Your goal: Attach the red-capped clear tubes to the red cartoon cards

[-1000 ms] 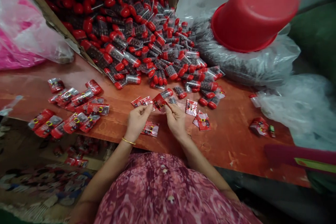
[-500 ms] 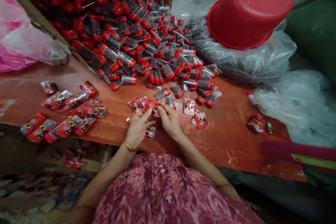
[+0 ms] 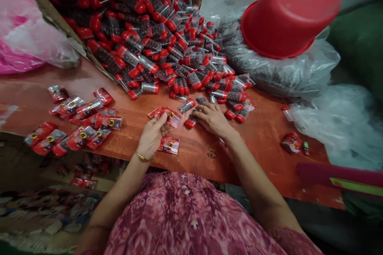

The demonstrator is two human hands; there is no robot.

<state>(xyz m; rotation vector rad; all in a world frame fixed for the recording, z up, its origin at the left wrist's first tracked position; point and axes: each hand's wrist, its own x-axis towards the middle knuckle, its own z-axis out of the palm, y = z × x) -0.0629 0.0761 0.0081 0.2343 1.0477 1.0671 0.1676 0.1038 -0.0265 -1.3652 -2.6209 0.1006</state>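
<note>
The left hand (image 3: 152,133) pinched a red sachet (image 3: 170,114) at frame centre. The right hand (image 3: 214,118), fingers spread and gripping nothing, lay just beside a loose red-capped tube (image 3: 187,105). Filled packets (image 3: 77,123) lay at left, and a far larger heap of tubes (image 3: 155,44) lay unpacked at upper centre.

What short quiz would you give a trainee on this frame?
1. True or false: the red basin stands upright on the table.
2. The left hand holds: A) a red packet; B) a rubber band; C) nothing.
3. Where does the right hand rest?
Key: 1 false, it lies upturned on a clear plastic bag. 2 A. 3 On the table, fingers spread among loose red-capped tubes at the heap's near edge.
</note>
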